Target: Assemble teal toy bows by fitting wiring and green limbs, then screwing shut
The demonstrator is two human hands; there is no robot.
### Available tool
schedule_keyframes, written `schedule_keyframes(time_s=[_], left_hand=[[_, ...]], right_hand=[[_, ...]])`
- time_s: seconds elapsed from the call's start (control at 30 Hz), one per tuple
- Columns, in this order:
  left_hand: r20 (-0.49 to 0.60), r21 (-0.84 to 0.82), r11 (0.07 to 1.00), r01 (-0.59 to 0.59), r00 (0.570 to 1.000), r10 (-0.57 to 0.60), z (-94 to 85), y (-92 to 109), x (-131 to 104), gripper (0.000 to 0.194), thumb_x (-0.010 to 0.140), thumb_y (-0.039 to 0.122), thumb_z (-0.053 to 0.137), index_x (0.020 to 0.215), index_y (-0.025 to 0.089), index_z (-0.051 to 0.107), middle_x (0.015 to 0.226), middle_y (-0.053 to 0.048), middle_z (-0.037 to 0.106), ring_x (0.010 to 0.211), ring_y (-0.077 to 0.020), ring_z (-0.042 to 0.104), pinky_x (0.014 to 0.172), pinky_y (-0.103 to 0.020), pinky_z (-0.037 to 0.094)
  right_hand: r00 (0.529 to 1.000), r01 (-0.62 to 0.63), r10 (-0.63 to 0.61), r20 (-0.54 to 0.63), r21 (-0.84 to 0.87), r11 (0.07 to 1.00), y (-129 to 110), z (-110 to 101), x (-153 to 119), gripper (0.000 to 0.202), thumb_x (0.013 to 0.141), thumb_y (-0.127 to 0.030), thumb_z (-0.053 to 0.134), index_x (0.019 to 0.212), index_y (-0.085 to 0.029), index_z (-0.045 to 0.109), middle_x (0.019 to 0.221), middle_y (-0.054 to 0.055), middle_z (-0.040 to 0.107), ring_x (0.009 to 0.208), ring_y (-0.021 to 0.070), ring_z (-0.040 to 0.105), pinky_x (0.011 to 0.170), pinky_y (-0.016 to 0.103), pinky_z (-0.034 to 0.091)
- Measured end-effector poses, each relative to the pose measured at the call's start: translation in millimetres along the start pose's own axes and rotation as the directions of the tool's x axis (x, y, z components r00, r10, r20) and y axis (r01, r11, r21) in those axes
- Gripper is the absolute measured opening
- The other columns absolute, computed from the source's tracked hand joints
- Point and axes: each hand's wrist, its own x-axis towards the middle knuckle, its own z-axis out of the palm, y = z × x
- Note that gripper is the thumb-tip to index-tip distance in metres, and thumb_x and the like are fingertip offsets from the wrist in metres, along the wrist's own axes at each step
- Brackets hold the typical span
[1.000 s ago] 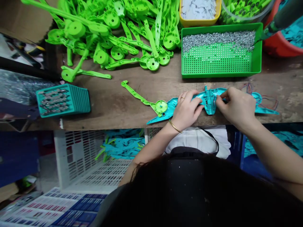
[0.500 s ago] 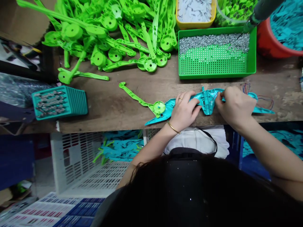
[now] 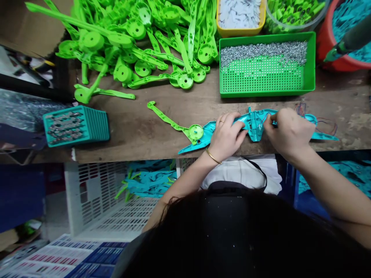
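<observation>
A long teal plastic part [image 3: 255, 124] lies along the front of the wooden table, hollow side up. My left hand [image 3: 227, 133] grips it left of its centre, fingers over the far edge and thumb on the near side. My right hand [image 3: 285, 129] is closed in a pinch over the part's right half, at a thin wire [image 3: 265, 116]; the fingertips are partly hidden. Red and blue wires [image 3: 327, 123] loop out beyond that hand. A green arm with a round disc [image 3: 196, 132] sits on the teal part's left end.
Green parts [image 3: 121, 71] are piled at the back left. A green basket of screws [image 3: 266, 94] stands behind my hands, near a yellow tub [image 3: 242, 33] and red bucket [image 3: 330, 63]. Teal trays [image 3: 95, 125] stand left. A dark tool [image 3: 352, 38] hangs at the upper right.
The hanging tool has swung to the right, from over the green basket to over the red bucket. Both hands stay at the teal part, and the whole view has shifted slightly.
</observation>
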Motion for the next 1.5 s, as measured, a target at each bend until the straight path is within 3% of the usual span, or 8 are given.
schedule_keyframes(time_s=[0.2, 0.33, 0.53, 0.77, 0.87, 1.1, 1.3, 1.5], left_hand=[[0.021, 0.002, 1.0, 0.023, 1.0, -0.023, 0.4, 1, 1, 0.015, 0.093, 0.03, 0.059, 0.093, 0.017, 0.066, 0.121, -0.012, 0.063, 0.116, -0.0255, 0.056, 0.104, -0.042, 0.04], [0.018, 0.0, 1.0, 0.024, 1.0, -0.024, 0.0, 1, 1, 0.014, 0.093, 0.03, 0.06, 0.093, 0.018, 0.066, 0.122, -0.012, 0.063, 0.116, -0.0255, 0.056, 0.104, -0.043, 0.041], [-0.014, 0.006, 1.0, 0.007, 1.0, -0.007, 1.2, 1, 0, 0.014, 0.093, 0.03, 0.061, 0.093, 0.017, 0.067, 0.12, -0.012, 0.064, 0.115, -0.0247, 0.057, 0.103, -0.04, 0.042], [-0.008, 0.014, 1.0, 0.004, 1.0, -0.004, 1.3, 1, 0, 0.013, 0.092, 0.029, 0.061, 0.093, 0.017, 0.066, 0.12, -0.011, 0.063, 0.115, -0.0246, 0.056, 0.102, -0.041, 0.042], [0.01, 0.019, 1.0, 0.015, 1.0, -0.015, 0.0, 1, 1, 0.013, 0.092, 0.03, 0.061, 0.092, 0.018, 0.066, 0.12, -0.011, 0.063, 0.115, -0.0247, 0.056, 0.101, -0.042, 0.042], [0.015, 0.016, 1.0, 0.016, 1.0, -0.017, 0.0, 2, 2, 0.015, 0.092, 0.03, 0.061, 0.093, 0.016, 0.066, 0.12, -0.012, 0.063, 0.115, -0.0262, 0.056, 0.102, -0.043, 0.041], [0.018, 0.023, 1.0, 0.011, 1.0, -0.011, 0.5, 1, 2, 0.016, 0.093, 0.032, 0.06, 0.094, 0.017, 0.066, 0.121, -0.011, 0.063, 0.114, -0.0256, 0.056, 0.102, -0.042, 0.041], [0.005, 0.026, 1.0, 0.0, 1.0, 0.0, 1.2, 0, 1, 0.017, 0.094, 0.031, 0.059, 0.093, 0.016, 0.066, 0.119, -0.012, 0.063, 0.113, -0.0249, 0.056, 0.102, -0.041, 0.042]], right_hand=[[0.991, 0.106, -0.108, -0.074, -0.037, 0.994, 4, 16, 5, 0.034, 0.094, -0.03, 0.035, 0.073, -0.018, 0.058, 0.071, 0.009, 0.057, 0.056, 0.0144, 0.04, 0.056, 0.032, 0.017], [0.991, 0.11, -0.112, -0.078, -0.027, 0.994, 2, 19, 1, 0.033, 0.094, -0.03, 0.036, 0.073, -0.018, 0.058, 0.07, 0.009, 0.058, 0.055, 0.0142, 0.04, 0.055, 0.032, 0.017], [0.998, 0.061, -0.061, 0.016, 0.034, 0.998, -6, 5, -5, 0.031, 0.091, -0.036, 0.043, 0.076, -0.017, 0.062, 0.073, 0.01, 0.064, 0.057, 0.0154, 0.046, 0.054, 0.031, 0.017], [0.991, -0.046, 0.028, 0.133, 0.135, 0.99, 7, -17, 7, 0.019, 0.083, -0.037, 0.058, 0.081, -0.019, 0.063, 0.073, 0.01, 0.065, 0.061, 0.0188, 0.051, 0.059, 0.03, 0.023], [0.986, -0.035, 0.018, 0.168, 0.095, 0.995, 9, -24, 9, 0.018, 0.084, -0.035, 0.056, 0.083, -0.019, 0.063, 0.077, 0.011, 0.066, 0.063, 0.0192, 0.052, 0.059, 0.031, 0.021], [0.996, 0.079, -0.075, 0.048, -0.079, 0.994, 11, -17, 5, 0.031, 0.093, -0.032, 0.037, 0.079, -0.017, 0.06, 0.075, 0.01, 0.062, 0.057, 0.0144, 0.041, 0.056, 0.032, 0.014], [0.979, 0.192, -0.185, 0.084, -0.083, 0.978, 6, -6, 12, 0.028, 0.092, -0.024, 0.036, 0.082, -0.017, 0.06, 0.072, 0.01, 0.058, 0.057, 0.0144, 0.04, 0.056, 0.032, 0.016], [0.979, 0.177, -0.171, 0.108, -0.054, 0.983, 0, -9, 8, 0.027, 0.092, -0.026, 0.037, 0.078, -0.017, 0.059, 0.068, 0.01, 0.057, 0.056, 0.0151, 0.043, 0.055, 0.032, 0.015]])
